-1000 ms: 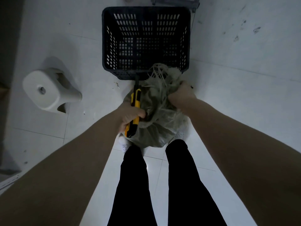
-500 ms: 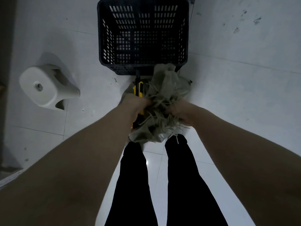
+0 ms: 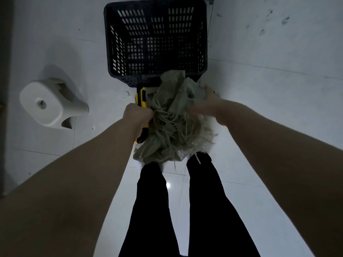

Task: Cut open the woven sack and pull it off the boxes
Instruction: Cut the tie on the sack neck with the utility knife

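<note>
Both hands bunch the frayed woven sack (image 3: 172, 123) above the floor before the black crate (image 3: 156, 41); left grip (image 3: 138, 117) clenched on sack and yellow utility knife (image 3: 142, 98), right grip (image 3: 202, 106) blurred, seemingly gripping fabric; best keep the blade clear while compacting.

Crumpled sack (image 3: 172, 115) — both hands — crate (image 3: 156, 39)

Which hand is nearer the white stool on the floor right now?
Left. The left hand, gripping the yellow knife against the woven sack, is on the white stool's side; the right hand grips the sack's far side, farther off.
</note>
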